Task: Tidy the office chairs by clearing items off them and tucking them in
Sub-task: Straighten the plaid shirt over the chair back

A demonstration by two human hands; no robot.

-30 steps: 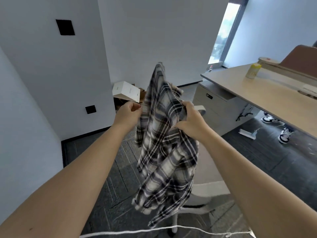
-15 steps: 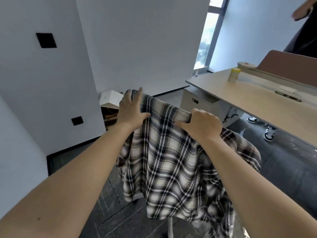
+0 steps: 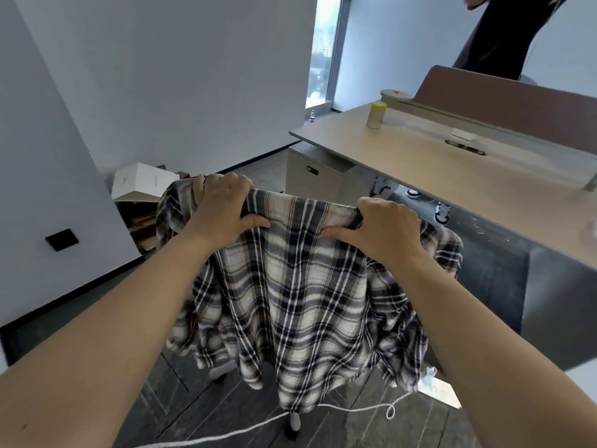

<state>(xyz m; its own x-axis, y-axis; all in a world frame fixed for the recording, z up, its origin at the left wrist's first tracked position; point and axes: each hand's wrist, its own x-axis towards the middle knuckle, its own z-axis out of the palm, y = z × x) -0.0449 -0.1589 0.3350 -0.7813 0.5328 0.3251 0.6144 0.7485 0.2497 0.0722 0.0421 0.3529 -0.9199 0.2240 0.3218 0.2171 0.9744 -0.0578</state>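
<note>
A black-and-white plaid shirt (image 3: 300, 295) hangs spread wide in front of me, draped over the back of an office chair. The shirt hides almost all of the chair; only grey caster legs (image 3: 294, 421) show below its hem. My left hand (image 3: 223, 211) grips the shirt's top edge at the left. My right hand (image 3: 384, 227) grips the same edge at the right. Both hands press down on the fabric at chair-back height.
A light wooden desk (image 3: 452, 169) runs along the right, with a yellow-lidded container (image 3: 376, 114) and a drawer cabinet (image 3: 313, 173) under it. White box and cardboard (image 3: 142, 185) sit by the wall. A white cord (image 3: 355, 409) crosses the dark floor. Another person (image 3: 504, 33) stands behind the desk.
The shirt went from a bunched, lifted bundle to being spread flat over the chair back. Both hands moved apart along its top edge and lowered.
</note>
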